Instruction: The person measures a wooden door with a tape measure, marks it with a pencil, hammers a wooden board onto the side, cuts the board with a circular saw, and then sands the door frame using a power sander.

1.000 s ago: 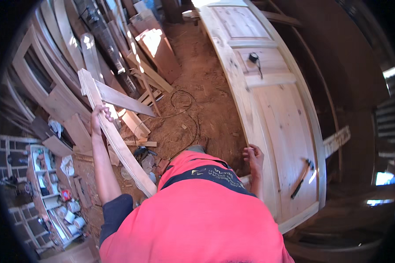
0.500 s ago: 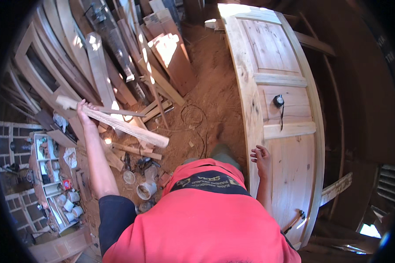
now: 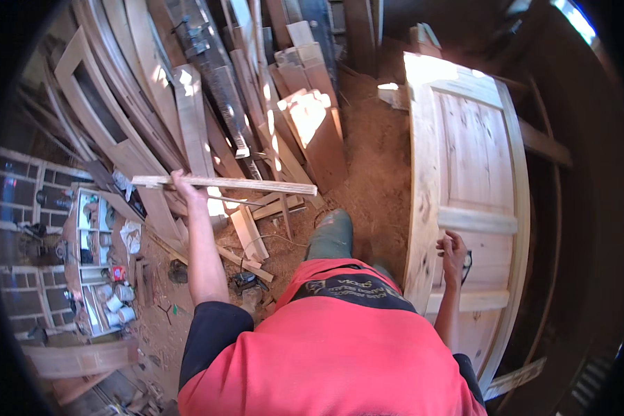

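My left hand (image 3: 188, 186) is wrapped round a long pale wooden strip (image 3: 256, 185), held level in front of the lumber. A thinner stick (image 3: 237, 201) shows just below it; whether my hand holds that too is unclear. On the right, my right hand (image 3: 452, 251) hovers over a pale panelled wooden door (image 3: 475, 159). Its fingers are loosely bent and apart, with nothing visible in them. A dark tape measure (image 3: 469, 259) is partly hidden behind that hand, on the door.
Boards and frames (image 3: 194, 114) lean in a dense stack at the far left. Offcuts (image 3: 248, 232) lie on the sawdust-covered floor ahead. At left stands a white compartmented rack (image 3: 90, 277) with several cups (image 3: 114, 303). A beam (image 3: 544, 144) juts out beyond the door.
My view has shifted, with one leg now stepping forward. The strip in my left hand has swung from slanting to nearly level. My right hand has moved forward along the door, beside the tape measure.
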`<action>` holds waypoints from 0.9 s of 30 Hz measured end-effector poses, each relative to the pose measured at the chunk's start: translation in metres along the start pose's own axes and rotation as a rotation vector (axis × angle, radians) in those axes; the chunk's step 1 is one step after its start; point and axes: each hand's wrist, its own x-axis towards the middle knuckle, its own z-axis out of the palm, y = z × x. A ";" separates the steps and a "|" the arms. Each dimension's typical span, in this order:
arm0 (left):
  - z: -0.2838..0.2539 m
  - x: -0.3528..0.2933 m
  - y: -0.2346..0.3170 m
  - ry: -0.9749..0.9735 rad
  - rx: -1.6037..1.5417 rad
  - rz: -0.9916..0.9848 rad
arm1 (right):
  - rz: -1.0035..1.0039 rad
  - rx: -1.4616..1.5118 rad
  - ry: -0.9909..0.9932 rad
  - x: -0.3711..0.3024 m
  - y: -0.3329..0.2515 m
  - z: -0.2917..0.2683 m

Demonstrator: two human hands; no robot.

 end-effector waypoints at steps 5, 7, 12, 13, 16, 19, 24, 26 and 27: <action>0.022 0.114 0.028 0.025 0.033 0.004 | 0.027 -0.014 0.039 0.027 -0.028 0.038; 0.034 0.171 0.031 0.026 0.075 0.069 | 0.060 -0.030 0.056 0.031 -0.030 0.058; 0.070 0.325 0.045 -0.060 0.200 0.067 | 0.207 -0.055 0.066 0.035 -0.028 0.110; 0.090 0.334 0.006 0.007 0.258 0.014 | 0.222 -0.088 0.090 0.026 -0.037 0.108; 0.085 0.404 0.018 -0.190 0.112 -0.150 | 0.028 -0.314 0.042 0.025 -0.029 0.127; 0.104 0.402 -0.058 -0.071 0.309 -0.134 | 0.229 -0.426 0.151 -0.007 -0.084 0.129; 0.133 0.314 -0.225 -0.183 0.678 -0.050 | 0.314 -0.322 0.392 -0.080 -0.006 0.133; 0.138 0.251 -0.288 -0.382 0.795 -0.105 | 0.338 -0.270 0.517 -0.110 0.015 0.152; 0.135 0.198 -0.334 -0.555 0.868 -0.194 | 0.388 -0.222 0.563 -0.138 0.024 0.161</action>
